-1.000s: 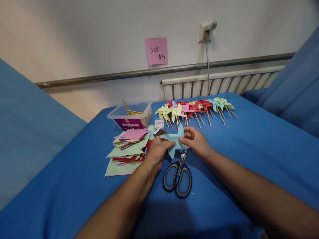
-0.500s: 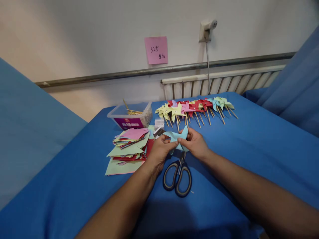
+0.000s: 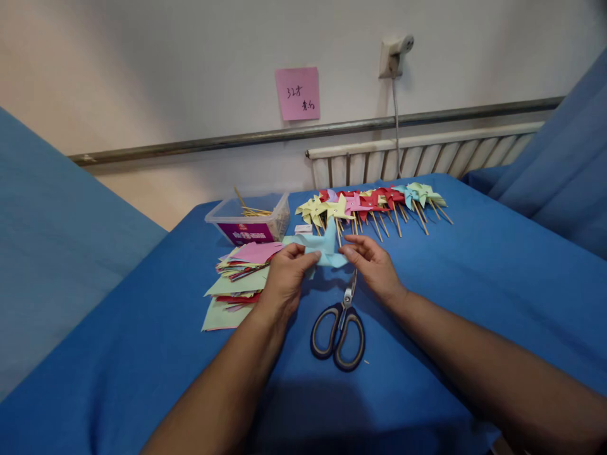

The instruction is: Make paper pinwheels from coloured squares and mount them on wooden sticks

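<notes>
A light blue paper pinwheel is pinched by my left hand, thumb on its front, above the table. My right hand is at the pinwheel's right tip, thumb and fingers a little apart; whether it still touches the paper I cannot tell. Below the hands lies a pair of scissors with dark handles, blades pointing away from me. To the left, stacks of coloured paper lie partly behind my left hand. A small white box sits just behind the pinwheel.
A clear plastic tub with wooden sticks stands at the back left. Finished pinwheels on sticks lie in a row along the back. A blue cloth covers the table; a rail and radiator run along the wall.
My left hand has moved left and slightly away from me with the pinwheel, which has turned a little. My right hand has loosened from its pinch on the paper.
</notes>
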Demonstrator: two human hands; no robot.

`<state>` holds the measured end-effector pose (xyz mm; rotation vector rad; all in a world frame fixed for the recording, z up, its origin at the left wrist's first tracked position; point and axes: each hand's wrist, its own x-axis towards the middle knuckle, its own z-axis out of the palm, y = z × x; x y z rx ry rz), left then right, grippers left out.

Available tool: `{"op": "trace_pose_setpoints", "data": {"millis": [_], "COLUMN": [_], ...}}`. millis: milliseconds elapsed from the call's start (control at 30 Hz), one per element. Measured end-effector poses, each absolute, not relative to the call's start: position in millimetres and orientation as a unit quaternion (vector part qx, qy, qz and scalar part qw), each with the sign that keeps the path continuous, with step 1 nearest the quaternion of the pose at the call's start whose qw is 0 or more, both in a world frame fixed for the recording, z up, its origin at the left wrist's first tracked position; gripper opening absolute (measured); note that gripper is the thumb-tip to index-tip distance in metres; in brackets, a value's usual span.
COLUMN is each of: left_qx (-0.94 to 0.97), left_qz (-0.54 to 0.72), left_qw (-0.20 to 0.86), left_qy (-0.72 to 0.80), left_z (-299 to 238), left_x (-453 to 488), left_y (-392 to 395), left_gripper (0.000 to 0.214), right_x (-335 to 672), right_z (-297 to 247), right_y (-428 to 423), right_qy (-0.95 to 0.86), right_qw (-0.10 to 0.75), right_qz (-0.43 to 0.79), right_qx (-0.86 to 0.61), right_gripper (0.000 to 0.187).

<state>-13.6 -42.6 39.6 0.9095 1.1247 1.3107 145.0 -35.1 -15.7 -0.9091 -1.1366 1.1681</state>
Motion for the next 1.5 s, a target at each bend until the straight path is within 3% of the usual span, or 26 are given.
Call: {"op": "trace_pose_setpoints", "data": {"millis": [200,433,667,1000,1233,1500], "left_qx": [0.343,0.332,0.333,0.341,0.335,0.335], "left_qz": [0.65,0.654,0.646,0.629,0.624,0.628], "left_qw": [0.526,0.535,0.545,0.539,0.547,0.553], "left_qy": [0.428,0.418,0.418,0.444,0.446,0.433], "left_z": [49.2,48.7,42.7,38.8,38.0,40.7], "left_x": [-29.8,-31.8,-31.2,-24.2,-23.3,-22.0], "left_y": [-31.7,-32.1,-30.3,-33.9,-33.7,-36.9], "left_gripper": [0.027,0.024,0.025,0.026,0.028,0.026], "right_x": [147.9,124.2,98.7,127.3,133.5,126.0], "right_z": [-29.8,-16.6,-3.4,5.3,9.6,0.5], "right_y": [-29.0,-28.0,-8.6,-27.8,-23.6,-11.2], "right_qy": [-0.688,-0.865,-0.866,-0.874,-0.846,-0.825], "right_qw": [0.495,0.267,0.154,0.129,0.167,0.13], "right_qz": [0.298,0.123,0.039,0.019,0.027,0.13], "right_qx": [-0.439,-0.406,-0.475,-0.467,-0.505,-0.534], "right_gripper": [0.02,0.033,0.032,0.032,0.028,0.024]}}
